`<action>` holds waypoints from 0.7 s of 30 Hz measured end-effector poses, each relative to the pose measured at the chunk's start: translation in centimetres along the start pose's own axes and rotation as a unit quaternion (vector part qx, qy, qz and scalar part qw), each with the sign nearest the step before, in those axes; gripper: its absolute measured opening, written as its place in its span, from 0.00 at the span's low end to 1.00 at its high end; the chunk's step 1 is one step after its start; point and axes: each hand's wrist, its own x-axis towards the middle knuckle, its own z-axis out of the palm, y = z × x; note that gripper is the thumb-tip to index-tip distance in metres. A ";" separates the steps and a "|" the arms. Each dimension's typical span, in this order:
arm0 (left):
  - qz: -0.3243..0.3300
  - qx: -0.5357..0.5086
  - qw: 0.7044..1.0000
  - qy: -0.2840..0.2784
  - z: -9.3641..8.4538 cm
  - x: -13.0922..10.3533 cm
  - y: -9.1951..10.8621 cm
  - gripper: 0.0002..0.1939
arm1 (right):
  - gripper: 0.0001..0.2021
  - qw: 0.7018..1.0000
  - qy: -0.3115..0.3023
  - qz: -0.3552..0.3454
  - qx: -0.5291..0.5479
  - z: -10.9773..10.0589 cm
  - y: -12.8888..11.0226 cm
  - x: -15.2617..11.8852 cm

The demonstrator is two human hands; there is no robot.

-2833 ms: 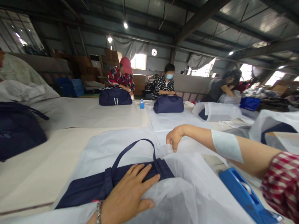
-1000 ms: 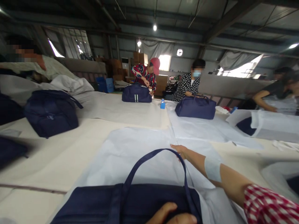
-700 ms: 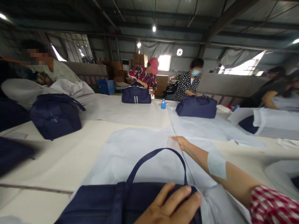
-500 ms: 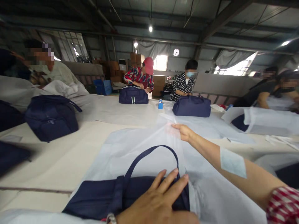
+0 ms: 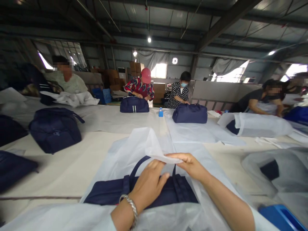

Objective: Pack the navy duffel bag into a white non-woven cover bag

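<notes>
A navy blue duffel bag (image 5: 103,192) lies on a thin, translucent white wrapping sheet (image 5: 115,163) in front of me. My left hand (image 5: 149,181), with a braided silver bracelet at the wrist, rests over the bag by its raised strap handle (image 5: 138,166). Its thumb stands apart from the fingers, whose tips meet the sheet's lifted edge. My right hand (image 5: 189,165) pinches that folded edge between thumb and fingers, just above the handle. Part of the handle is hidden behind the sheet and my left hand.
More navy bags stand on the table: one at left (image 5: 55,128), a striped one (image 5: 134,105), another (image 5: 190,114). Wrapped bags (image 5: 255,125) lie at right. A small blue box (image 5: 160,112) and a blue plastic object (image 5: 281,218) also show. Several co-workers surround the table.
My right hand has drawn the sheet's edge toward me and over the handle. My left hand, earlier spread flat on the bag, has moved up to the sheet's edge. The view has shifted slightly.
</notes>
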 end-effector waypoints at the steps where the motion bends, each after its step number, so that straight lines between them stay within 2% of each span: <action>1: -0.021 0.030 0.999 0.023 0.1 0.2 -0.4 0.23 | 0.13 0.999 0.031 -0.010 0.016 0.4 0.3 -0.1; 4: -0.034 0.109 0.993 0.018 0.4 1.1 -1.9 0.28 | 0.15 0.985 0.128 -0.035 0.113 0.9 1.3 0.2; 7: -0.040 0.126 0.991 -0.020 0.9 1.9 -3.3 0.30 | 0.18 0.969 0.143 -0.052 0.197 0.9 1.8 0.7; 10: -0.045 0.096 0.992 -0.062 1.4 2.4 -4.0 0.32 | 0.18 0.960 0.150 -0.049 0.232 0.9 1.7 0.9; 13: -0.065 0.035 0.989 -0.131 1.7 2.6 -4.2 0.31 | 0.19 0.950 0.186 -0.043 0.247 0.9 1.8 1.0; 15: -0.086 -0.010 0.975 -0.206 1.6 2.8 -4.3 0.31 | 0.19 0.942 0.203 -0.042 0.262 0.7 2.0 1.0; 18: -0.122 -0.029 0.942 -0.312 1.1 3.2 -4.3 0.39 | 0.18 0.943 0.178 -0.053 0.278 0.0 2.3 0.5; 21: -0.143 -0.027 0.929 -0.341 0.5 3.4 -4.0 0.43 | 0.17 0.962 0.079 -0.055 0.256 -1.0 2.7 -0.6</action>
